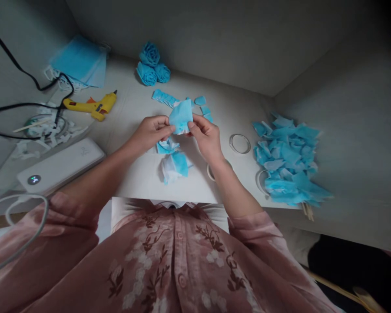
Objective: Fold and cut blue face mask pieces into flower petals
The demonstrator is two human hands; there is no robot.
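Note:
Between my two hands I hold up a blue piece of mask fabric (181,114) with a whitish lower edge. My left hand (154,130) pinches its left side between thumb and fingers. At the lower right corner my right hand (207,134) grips it the same way. Crumpled blue and white fabric scraps (178,167) lie just below the hands. Beyond them sit a pleated blue strip (164,97) and several small blue cut pieces (200,101), partly covered by the held fabric.
Blue fabric roses (150,65) stand at the back. On the left are stacked blue masks (80,63), a yellow glue gun (94,105), white scraps (65,132) and a white power bank (61,163). A silvery ring (240,143) and a large heap of blue scraps (288,152) lie right.

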